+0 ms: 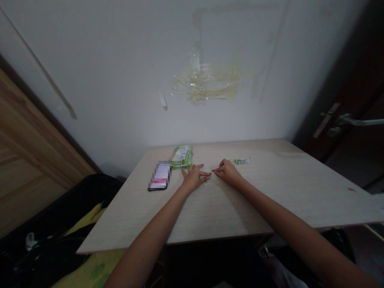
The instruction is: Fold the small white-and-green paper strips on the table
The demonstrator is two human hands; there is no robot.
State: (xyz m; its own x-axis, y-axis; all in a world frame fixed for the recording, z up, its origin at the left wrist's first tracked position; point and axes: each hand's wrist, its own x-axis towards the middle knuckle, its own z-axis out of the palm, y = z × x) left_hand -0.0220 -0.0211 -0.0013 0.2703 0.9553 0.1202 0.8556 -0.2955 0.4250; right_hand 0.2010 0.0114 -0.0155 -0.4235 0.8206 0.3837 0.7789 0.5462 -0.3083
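Close together over the middle of the table [222, 216], both of my hands work at a small white piece [212, 174], too small to name. My left hand [193, 179] has its thumb and index fingertip closed at the piece's left side, while the other fingers spread outward over the tabletop. From the right, my right hand [230, 173] pinches the same piece between thumb and index finger, its other fingers curled. A stack of green and white packets [181, 156] lies just beyond my left hand. Past my right hand is a small green and white wrapper [242, 161].
A phone [160, 176] with a lit, blurred screen lies left of the packets. Behind the table rises a white wall [120, 80] with old tape [207, 84] on it. A door handle [360, 121] is at right; a black bin or bag [99, 188] stands at left.
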